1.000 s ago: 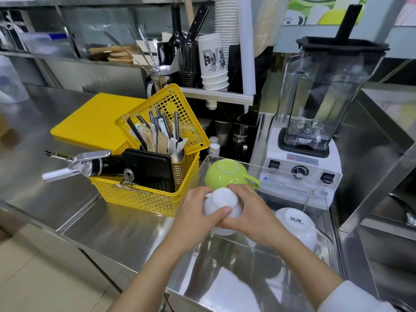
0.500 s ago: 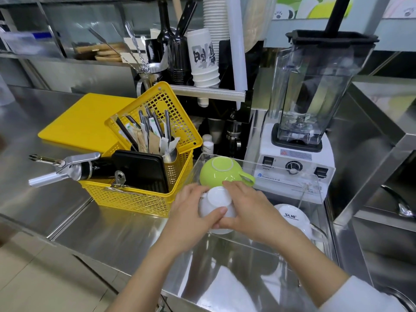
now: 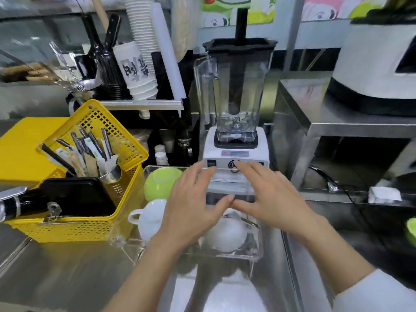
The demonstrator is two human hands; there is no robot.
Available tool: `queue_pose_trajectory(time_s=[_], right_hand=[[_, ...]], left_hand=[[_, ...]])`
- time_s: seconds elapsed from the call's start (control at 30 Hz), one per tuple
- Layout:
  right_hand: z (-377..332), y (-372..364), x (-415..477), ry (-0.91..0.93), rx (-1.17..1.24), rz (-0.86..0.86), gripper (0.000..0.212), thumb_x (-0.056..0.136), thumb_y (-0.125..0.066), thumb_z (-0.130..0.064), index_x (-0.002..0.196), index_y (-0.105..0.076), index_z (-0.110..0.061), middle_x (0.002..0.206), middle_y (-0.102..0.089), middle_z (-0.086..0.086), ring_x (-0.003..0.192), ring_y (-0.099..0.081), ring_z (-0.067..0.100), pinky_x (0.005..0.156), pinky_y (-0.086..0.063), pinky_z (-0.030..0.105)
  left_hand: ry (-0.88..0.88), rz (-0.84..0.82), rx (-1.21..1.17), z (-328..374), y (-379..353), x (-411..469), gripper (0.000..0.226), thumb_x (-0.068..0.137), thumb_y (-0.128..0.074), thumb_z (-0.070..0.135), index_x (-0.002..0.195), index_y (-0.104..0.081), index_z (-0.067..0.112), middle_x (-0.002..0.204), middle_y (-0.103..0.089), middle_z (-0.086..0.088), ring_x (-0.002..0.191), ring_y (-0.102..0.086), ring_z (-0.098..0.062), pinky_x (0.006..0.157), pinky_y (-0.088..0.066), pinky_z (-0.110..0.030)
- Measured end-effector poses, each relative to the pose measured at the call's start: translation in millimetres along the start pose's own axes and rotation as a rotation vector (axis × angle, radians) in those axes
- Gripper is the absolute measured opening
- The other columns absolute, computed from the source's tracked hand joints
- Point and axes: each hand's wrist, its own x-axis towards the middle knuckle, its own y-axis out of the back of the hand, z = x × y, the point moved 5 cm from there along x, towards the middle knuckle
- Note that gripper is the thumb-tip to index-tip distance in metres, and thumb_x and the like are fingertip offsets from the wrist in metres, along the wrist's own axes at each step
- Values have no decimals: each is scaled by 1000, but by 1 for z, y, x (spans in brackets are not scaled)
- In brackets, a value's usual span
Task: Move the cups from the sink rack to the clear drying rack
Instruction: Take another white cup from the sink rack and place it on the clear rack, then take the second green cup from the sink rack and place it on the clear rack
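A clear drying rack (image 3: 256, 246) stands on the steel counter in front of the blender. In it a green cup (image 3: 161, 183) lies upside down at the back left. A white cup (image 3: 149, 218) with its handle to the left rests in front of it. Another white cup (image 3: 226, 236) sits upside down at the right. My left hand (image 3: 193, 208) and my right hand (image 3: 270, 199) hover over the rack with fingers spread, holding nothing. A green object (image 3: 411, 230) shows at the right edge.
A yellow basket (image 3: 94, 224) with utensils and a black tray stands left of the rack. A white blender (image 3: 236, 122) is right behind it. A yellow board (image 3: 20, 149) lies at the far left. A steel shelf with a white appliance (image 3: 378, 64) rises at the right.
Both hands have let go of the white cup, which now rests in the rack, and have lifted with fingers spread. The camera has swung to the right.
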Motion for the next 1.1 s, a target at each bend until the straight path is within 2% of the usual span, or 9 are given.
queue_pose_trajectory(time_s=[0.17,0.33,0.47,0.63,0.77,0.83,0.97,1.03,1.1], right_hand=[[83,30,-37,-143,-85,37,81,68,-41,-57,141,-25,-25,135,-47,1,120,-48,25,94,-41,43],[190,58,-93,-324,-109,62,78,75,-58,-49,141,-26,-22,136,-46,2,119,-48,27,93,-40,41],[285,68,-149,-521,-107,73,80,78,-55,-55,142,-23,-21,139,-44,5,121,-46,28,94,-39,41],[391,56,-225,-791,-38,41,84,78,-53,-61,142,-21,-17,139,-42,8,124,-43,29,95,-41,43],[445,39,-275,-957,64,37,64,83,-57,-46,130,-34,-9,129,-47,15,117,-48,33,92,-43,42],[459,32,-288,-981,84,54,52,85,-56,-40,121,-40,-6,125,-47,15,113,-49,34,86,-44,42],[463,35,-286,-961,-46,208,32,84,-60,-28,99,-52,-1,103,-55,20,86,-60,39,58,-46,38],[465,31,-283,-938,-50,220,30,86,-57,-27,99,-53,-1,100,-59,21,84,-62,38,61,-49,40],[471,20,-285,-966,-47,120,33,90,-49,-33,104,-51,-3,103,-63,18,90,-63,35,69,-49,40]], left_hand=[[-151,-151,-23,80,-64,30,66,77,-50,57,131,-43,20,141,-43,0,130,-35,-16,109,-27,-32],[-250,-263,-90,167,-149,55,67,80,-54,54,136,-33,25,145,-38,3,133,-33,-15,111,-28,-36],[-254,-380,-138,231,-228,71,68,81,-51,55,138,-28,29,145,-36,7,133,-32,-14,110,-30,-36],[-187,-553,-227,296,-334,76,64,80,-59,48,135,-35,25,139,-42,3,128,-39,-17,103,-32,-31],[-45,-735,-303,317,-417,72,66,81,-63,40,136,-35,16,144,-39,-7,132,-35,-20,106,-27,-30],[102,-818,-320,318,-454,70,68,80,-65,37,135,-34,12,142,-41,-12,128,-41,-24,103,-33,-33],[498,-856,-444,307,-500,57,46,80,-68,27,114,-40,14,100,-61,-12,88,-61,-28,78,-49,-36],[657,-898,-479,301,-513,46,36,83,-64,21,107,-41,9,87,-60,-13,68,-64,-29,64,-58,-41],[771,-957,-522,301,-519,36,25,87,-54,10,107,-42,2,76,-61,-18,46,-64,-23,41,-55,-35]])
